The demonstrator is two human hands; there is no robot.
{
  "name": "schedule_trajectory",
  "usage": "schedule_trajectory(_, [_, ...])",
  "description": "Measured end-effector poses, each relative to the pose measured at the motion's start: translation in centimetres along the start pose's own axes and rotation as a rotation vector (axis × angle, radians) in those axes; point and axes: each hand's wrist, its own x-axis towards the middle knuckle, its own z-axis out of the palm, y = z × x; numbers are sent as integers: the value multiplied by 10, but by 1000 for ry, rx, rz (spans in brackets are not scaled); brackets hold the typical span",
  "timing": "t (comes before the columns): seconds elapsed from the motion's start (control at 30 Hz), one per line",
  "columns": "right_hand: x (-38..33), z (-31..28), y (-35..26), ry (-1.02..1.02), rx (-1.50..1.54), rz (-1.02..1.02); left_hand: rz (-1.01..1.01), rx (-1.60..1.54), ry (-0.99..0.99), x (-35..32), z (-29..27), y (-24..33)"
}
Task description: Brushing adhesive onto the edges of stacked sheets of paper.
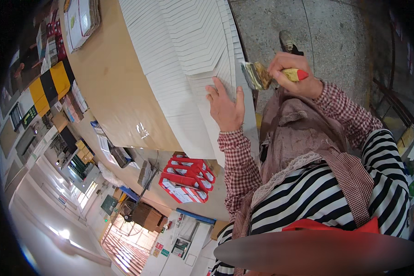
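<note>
- Apparently, we are at a brushing step: our right hand (292,71) has its fingers closed round the handle of a flat brush (257,76), whose wide end points toward 9 o'clock, at the edge of the paper sheets (184,41).
- Our left hand (226,108) lies with fingers spread on those sheets, from the picture's centre toward 1 o'clock, gripping nothing that we can see.
- Whether the brush touches the paper, we cannot tell.
- For the next move, we judge, a steady left hand and a light, level stroke are called for, since a push could upset the overlaps.
- The sheets run from the centre up toward 11 and 12 o'clock, over the brown table (112,87).
- They look white and thin, overlapping in narrow steps, their edges bent like shallow chevrons.
</note>
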Motion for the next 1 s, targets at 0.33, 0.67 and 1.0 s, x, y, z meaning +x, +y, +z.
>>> schedule_trajectory(0.33, [-15,-14,-4,125,-74,8,-167,166,308,-35,64,19])
schedule_trajectory(0.67, [-10,-2,3,149,-123,-143,-81,-43,55,-71,22,-22])
schedule_trajectory(1.0, [-38,24,2,34,-59,-69,0,-105,-3,-66,6,-33])
